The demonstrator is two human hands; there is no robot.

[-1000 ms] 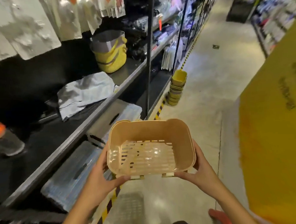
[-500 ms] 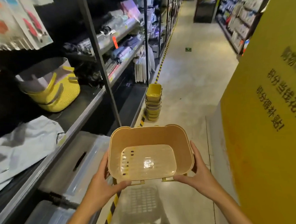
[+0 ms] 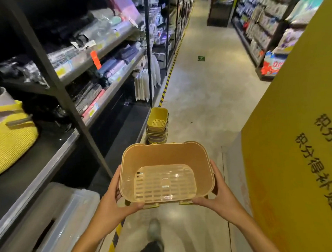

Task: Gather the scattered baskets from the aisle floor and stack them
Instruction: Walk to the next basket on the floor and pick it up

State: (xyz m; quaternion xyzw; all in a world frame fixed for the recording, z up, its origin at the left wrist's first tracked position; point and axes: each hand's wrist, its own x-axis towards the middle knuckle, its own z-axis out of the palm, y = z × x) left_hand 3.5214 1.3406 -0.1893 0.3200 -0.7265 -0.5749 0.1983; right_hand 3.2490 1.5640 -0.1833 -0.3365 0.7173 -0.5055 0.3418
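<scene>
I carry a tan plastic basket point(image 3: 165, 159) with a slotted bottom, upright and open side up, in front of me above the aisle floor. My left hand point(image 3: 115, 201) grips its left side, thumb curled under the near edge. My right hand point(image 3: 218, 195) grips its right side the same way. Just beyond the basket, a stack of several yellow baskets point(image 3: 157, 126) stands on the floor against the base of the left shelving.
Dark shelving point(image 3: 102, 52) with packaged goods runs along the left, with a yellow woven bag point(image 3: 9, 137) on it and clear lidded bins point(image 3: 51, 220) below. A yellow panel point(image 3: 293, 140) with printed characters stands close on the right. My shoe point(image 3: 153, 231) is on the concrete floor point(image 3: 203, 98).
I have walked up the aisle with the basket held in both hands. The yellow stack is now much closer, right behind the basket's far rim.
</scene>
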